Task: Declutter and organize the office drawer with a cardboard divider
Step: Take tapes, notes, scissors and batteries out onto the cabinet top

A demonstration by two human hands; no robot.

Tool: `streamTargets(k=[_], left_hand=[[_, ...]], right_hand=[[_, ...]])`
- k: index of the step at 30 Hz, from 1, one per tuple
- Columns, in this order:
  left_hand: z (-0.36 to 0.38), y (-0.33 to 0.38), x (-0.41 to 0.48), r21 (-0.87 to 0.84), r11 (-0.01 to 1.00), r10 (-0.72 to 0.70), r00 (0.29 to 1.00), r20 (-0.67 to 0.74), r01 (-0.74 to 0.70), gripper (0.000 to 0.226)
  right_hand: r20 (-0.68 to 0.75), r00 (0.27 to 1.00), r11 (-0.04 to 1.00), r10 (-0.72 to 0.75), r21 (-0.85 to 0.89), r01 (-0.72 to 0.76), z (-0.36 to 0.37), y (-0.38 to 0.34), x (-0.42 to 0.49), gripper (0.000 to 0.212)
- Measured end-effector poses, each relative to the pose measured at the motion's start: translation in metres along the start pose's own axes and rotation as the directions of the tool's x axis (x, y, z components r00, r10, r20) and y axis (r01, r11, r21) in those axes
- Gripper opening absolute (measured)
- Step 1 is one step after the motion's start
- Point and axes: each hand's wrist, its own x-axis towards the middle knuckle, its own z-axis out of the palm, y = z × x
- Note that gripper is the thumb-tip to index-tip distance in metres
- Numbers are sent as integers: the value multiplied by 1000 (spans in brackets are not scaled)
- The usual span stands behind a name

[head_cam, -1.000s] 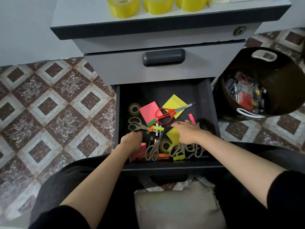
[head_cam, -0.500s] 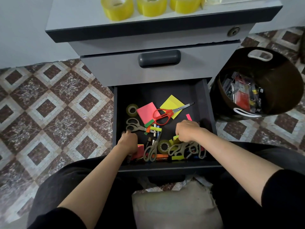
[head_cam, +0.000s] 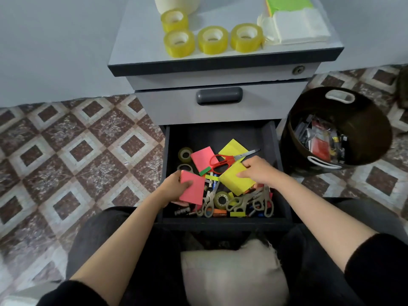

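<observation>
Pulled open: drawer [head_cam: 223,133], clutter packed toward its front edge, bare floor along its rear wall. At its left-front, left hand [head_cam: 174,188] gripping pink pad [head_cam: 192,191]; mid-drawer, right hand [head_cam: 258,171] pinching yellow pad [head_cam: 236,180]. Beside its right wall, dark basket [head_cam: 364,120].

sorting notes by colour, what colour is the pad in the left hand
Pink: the sticky note pad in the left hand, best seen in the head view.

Pink note pads [head_cam: 192,191], yellow note pads [head_cam: 234,180], red-handled scissors [head_cam: 223,162], yellow tape rolls [head_cam: 213,39] — brown-and-cream diamond floor tiles [head_cam: 88,155], black drawer [head_cam: 220,135]
</observation>
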Motion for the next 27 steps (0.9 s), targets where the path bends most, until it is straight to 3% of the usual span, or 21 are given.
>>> streamTargets(k=[4, 6, 10, 13, 21, 27], left_hand=[[-6, 5, -19, -212, 977, 4, 1000, 15, -1, 36], [-9, 8, -31, -277, 961, 16, 1000, 13, -12, 37], [-20, 17, -52, -300, 953, 41, 999, 4, -38, 33], [-28, 28, -65, -346, 935, 71, 997, -19, -74, 33], [-30, 60, -92, -501, 857, 122, 992, -29, -120, 19], [-24, 86, -104, -593, 798, 147, 989, 14, -110, 6]], right_hand=[[-15, 1000, 916, 18, 402, -10, -3, 4, -19, 4], [-9, 998, 856, 61, 514, -48, -4, 7, -29, 22], [45, 992, 733, 115, 670, -115, -11, 8, -50, 30], [9, 995, 694, 104, 716, -79, -21, 6, -64, 14], [14, 999, 707, -41, 707, 19, -42, 6, -103, 17], [-46, 999, 624, -27, 780, 53, -52, 13, -117, 13]])
